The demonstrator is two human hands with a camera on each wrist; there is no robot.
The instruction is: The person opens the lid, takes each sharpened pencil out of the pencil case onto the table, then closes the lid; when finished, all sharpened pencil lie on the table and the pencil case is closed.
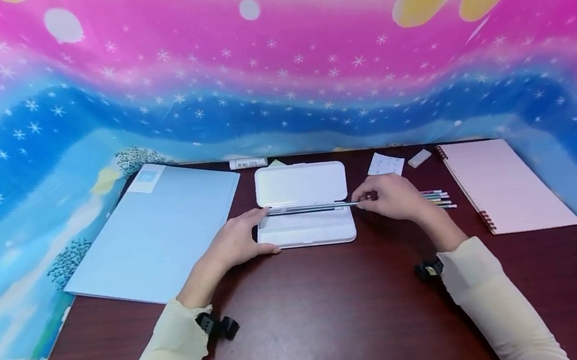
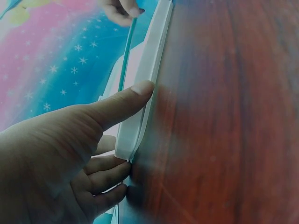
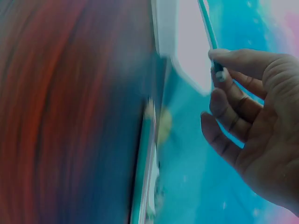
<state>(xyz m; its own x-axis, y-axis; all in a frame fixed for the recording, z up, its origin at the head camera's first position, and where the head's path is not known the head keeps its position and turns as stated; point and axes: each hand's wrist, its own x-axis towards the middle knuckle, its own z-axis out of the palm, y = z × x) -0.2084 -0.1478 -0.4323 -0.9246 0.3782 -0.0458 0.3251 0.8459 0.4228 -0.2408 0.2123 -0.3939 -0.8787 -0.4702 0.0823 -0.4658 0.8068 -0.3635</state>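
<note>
A white pencil case (image 1: 308, 236) lies on the table with its lid raised toward the back. My left hand (image 1: 236, 240) grips its left end, the thumb along the front edge and the fingers round the end and behind. With thumb and fingertips, my right hand (image 1: 389, 195) pinches a green pencil (image 2: 127, 56) near its eraser end, just off the case's right side. The pencil stretches leftward across the case near the hinge. Whether its far end touches the case or my left fingers, I cannot tell.
Several pencils (image 1: 442, 198) lie right of my right hand. Behind it are a white paper (image 1: 386, 164) and an eraser (image 1: 419, 158). A pink spiral notebook (image 1: 508, 184) lies far right, a light blue folder (image 1: 166, 229) left, and a white tube (image 1: 248, 163) at the back.
</note>
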